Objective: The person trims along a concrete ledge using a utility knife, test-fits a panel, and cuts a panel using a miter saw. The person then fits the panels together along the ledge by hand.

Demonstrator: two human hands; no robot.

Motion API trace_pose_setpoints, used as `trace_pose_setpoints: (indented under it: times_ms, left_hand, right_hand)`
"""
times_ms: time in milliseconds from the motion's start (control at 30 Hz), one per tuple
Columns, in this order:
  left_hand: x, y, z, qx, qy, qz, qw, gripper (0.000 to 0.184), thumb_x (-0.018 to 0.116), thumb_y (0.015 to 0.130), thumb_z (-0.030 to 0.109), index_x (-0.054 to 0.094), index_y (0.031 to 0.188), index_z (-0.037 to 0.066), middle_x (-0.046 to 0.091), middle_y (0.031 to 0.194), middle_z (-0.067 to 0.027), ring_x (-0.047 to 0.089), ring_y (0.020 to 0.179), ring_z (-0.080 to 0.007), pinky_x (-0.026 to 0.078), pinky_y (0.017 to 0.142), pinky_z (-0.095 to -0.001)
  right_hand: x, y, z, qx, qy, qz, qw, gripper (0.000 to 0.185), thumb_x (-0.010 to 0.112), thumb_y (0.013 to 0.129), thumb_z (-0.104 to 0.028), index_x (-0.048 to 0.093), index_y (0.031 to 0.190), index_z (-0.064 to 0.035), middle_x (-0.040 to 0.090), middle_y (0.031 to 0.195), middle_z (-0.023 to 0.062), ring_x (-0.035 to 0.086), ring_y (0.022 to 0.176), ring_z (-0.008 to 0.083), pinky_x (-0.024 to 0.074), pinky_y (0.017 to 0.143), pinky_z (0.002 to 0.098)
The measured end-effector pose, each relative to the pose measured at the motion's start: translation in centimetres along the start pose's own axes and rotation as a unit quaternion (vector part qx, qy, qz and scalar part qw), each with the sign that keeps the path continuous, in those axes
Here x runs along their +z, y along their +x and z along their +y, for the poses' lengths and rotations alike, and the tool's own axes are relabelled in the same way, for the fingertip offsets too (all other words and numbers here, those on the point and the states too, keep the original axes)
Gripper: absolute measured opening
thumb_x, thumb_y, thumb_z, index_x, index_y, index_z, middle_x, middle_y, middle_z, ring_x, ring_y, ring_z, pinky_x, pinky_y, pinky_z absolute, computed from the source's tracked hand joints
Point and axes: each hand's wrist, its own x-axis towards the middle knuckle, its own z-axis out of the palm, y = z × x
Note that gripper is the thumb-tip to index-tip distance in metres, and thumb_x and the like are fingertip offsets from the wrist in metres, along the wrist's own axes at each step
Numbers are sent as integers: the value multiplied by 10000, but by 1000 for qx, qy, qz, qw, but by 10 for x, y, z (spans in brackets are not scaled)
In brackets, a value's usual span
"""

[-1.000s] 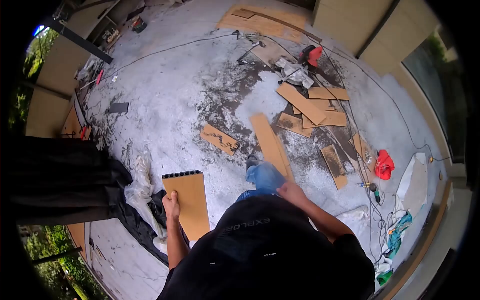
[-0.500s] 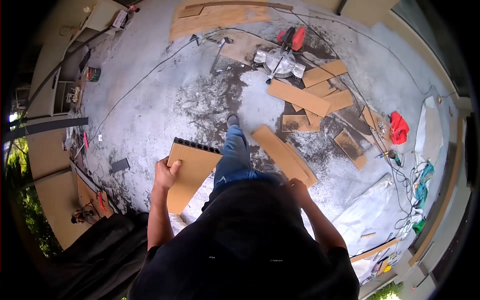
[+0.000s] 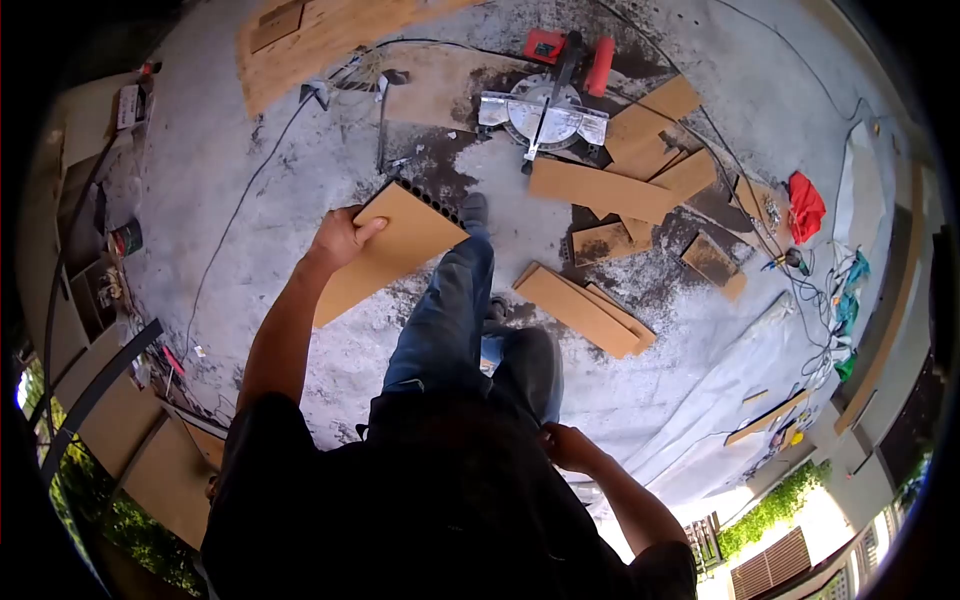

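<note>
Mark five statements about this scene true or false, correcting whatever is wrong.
1. The left hand grips a flat tan hollow-core panel. True.
2. The right hand also grips it. False: the right hand is off the panel.
3. The panel's end is solid. False: it shows a row of dark holes.
4. Tan rectangular boards lie beside a red-and-silver mitre saw. True.
5. In the picture, a crumpled red bundle lies left of the saw. False: the bundle lies right.
</note>
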Motion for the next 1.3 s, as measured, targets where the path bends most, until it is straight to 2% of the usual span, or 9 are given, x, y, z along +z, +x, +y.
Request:
trace_pose_setpoints:
  times_ms: [100, 200, 500, 667, 867, 900, 1000, 1133, 1300]
  left_hand:
    - [-13, 63, -12, -16, 86, -43, 995, 671, 693, 880, 664, 754, 1067, 22, 743, 955, -245, 704, 963, -442, 568, 835, -483]
    - [11, 137, -41, 7, 131, -55, 990, 712, 671, 858, 724, 772, 1015, 37, 745, 951, -243, 708, 953, -439, 570, 846, -494]
    - [246, 429, -214, 64, 270, -196, 941, 859, 594, 840, 819, 771, 956, -14, 730, 963, -279, 692, 983, -462, 542, 883, -535]
    - [332, 515, -278, 68, 275, -204, 937, 842, 633, 843, 781, 757, 1006, -35, 723, 993, -293, 692, 1005, -452, 536, 903, -521]
    - [364, 555, -313, 45, 243, -250, 936, 824, 682, 830, 742, 754, 1111, -29, 734, 1073, -275, 701, 1059, -424, 540, 933, -493]
    - [364, 557, -319, 48, 242, -244, 938, 824, 682, 830, 742, 754, 1111, -29, 734, 1073, -275, 701, 1059, -424, 540, 933, -493]
    - [362, 555, -330, 24, 231, -238, 943, 810, 674, 836, 738, 758, 1101, -23, 735, 1072, -276, 691, 1080, -423, 535, 945, -492]
    - [355, 545, -307, 125, 290, -133, 940, 708, 666, 902, 650, 726, 1180, 1, 699, 1198, -258, 676, 1114, -394, 532, 961, -465]
    - [383, 585, -239, 102, 49, 55, 992, 718, 607, 979, 592, 594, 1368, -12, 612, 1392, -248, 656, 1197, -380, 509, 1028, -436]
  right_hand:
    - [-78, 30, -46, 42, 135, -36, 989, 344, 640, 998, -388, 672, 1084, -57, 754, 944, 203, 724, 909, 403, 564, 801, 465]
    - [-165, 107, -68, -76, -86, 88, 990, 339, 629, 1005, -378, 673, 1078, -51, 748, 924, 172, 726, 948, 365, 557, 815, 465]
    - [-387, 613, 40, -54, -272, 369, 887, 354, 650, 972, -334, 661, 1198, -62, 610, 1379, 173, 555, 1309, 374, 448, 1096, 496]
    - [-416, 791, 74, -148, -296, 532, 779, 417, 591, 999, -388, 659, 1243, -57, 638, 1325, 170, 569, 1272, 377, 409, 1114, 515]
    - [-376, 795, 76, -15, -329, 367, 870, 521, 530, 1016, -485, 697, 1138, -7, 695, 1220, 222, 640, 1176, 394, 479, 1041, 501]
    - [-365, 786, 72, 64, -312, 237, 918, 532, 527, 1020, -493, 714, 1090, 0, 715, 1170, 229, 672, 1114, 401, 512, 998, 501]
    - [-306, 798, 115, -115, -162, 372, 907, 457, 544, 1030, -460, 739, 1094, -51, 721, 1080, 253, 684, 1058, 423, 540, 945, 496]
    - [-279, 805, 101, -125, 88, 450, 880, 426, 649, 989, -429, 710, 1163, -44, 718, 1110, 254, 691, 1041, 430, 544, 897, 489]
    - [-298, 856, 36, -199, 392, 446, 780, 483, 749, 919, -361, 674, 1162, 50, 731, 958, 148, 719, 829, 216, 568, 717, 366]
